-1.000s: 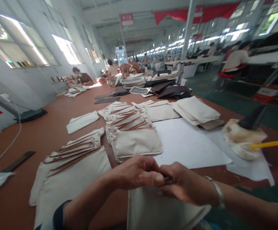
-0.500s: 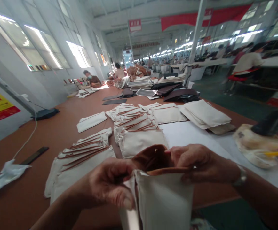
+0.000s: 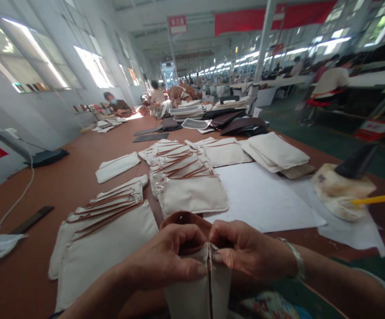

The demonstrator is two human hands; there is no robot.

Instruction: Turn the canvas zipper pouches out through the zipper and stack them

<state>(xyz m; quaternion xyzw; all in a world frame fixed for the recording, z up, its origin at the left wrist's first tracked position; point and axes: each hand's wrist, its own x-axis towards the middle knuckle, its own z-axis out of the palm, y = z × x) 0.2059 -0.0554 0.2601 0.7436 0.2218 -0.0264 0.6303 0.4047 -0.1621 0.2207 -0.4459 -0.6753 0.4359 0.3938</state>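
Between my hands is a cream fabric pouch (image 3: 192, 294) with a brown lining and rim, held upright at the table's near edge. My left hand (image 3: 170, 257) is closed on its left side at the top, thumb on the outside. My right hand (image 3: 250, 250), with a bracelet on the wrist, pinches the top corner beside a dark seam running down the pouch. The two hands nearly touch at this seam. Overlapping pouches with brown edging (image 3: 102, 248) lie left of my hands, and another row (image 3: 194, 195) lies just beyond them.
White paper (image 3: 262, 195) covers part of the brown table (image 3: 89, 155). At right, a dark cone-shaped object (image 3: 356, 161) stands on a stained cloth near a yellow stick (image 3: 378, 199). Cream pieces (image 3: 278, 150) and dark panels (image 3: 242, 122) lie farther back. Co-workers sit in the distance.
The pouch has turned so its side seam faces me. My right hand has moved left along the rim to the seam, close to my left hand. The camera view has shifted slightly.
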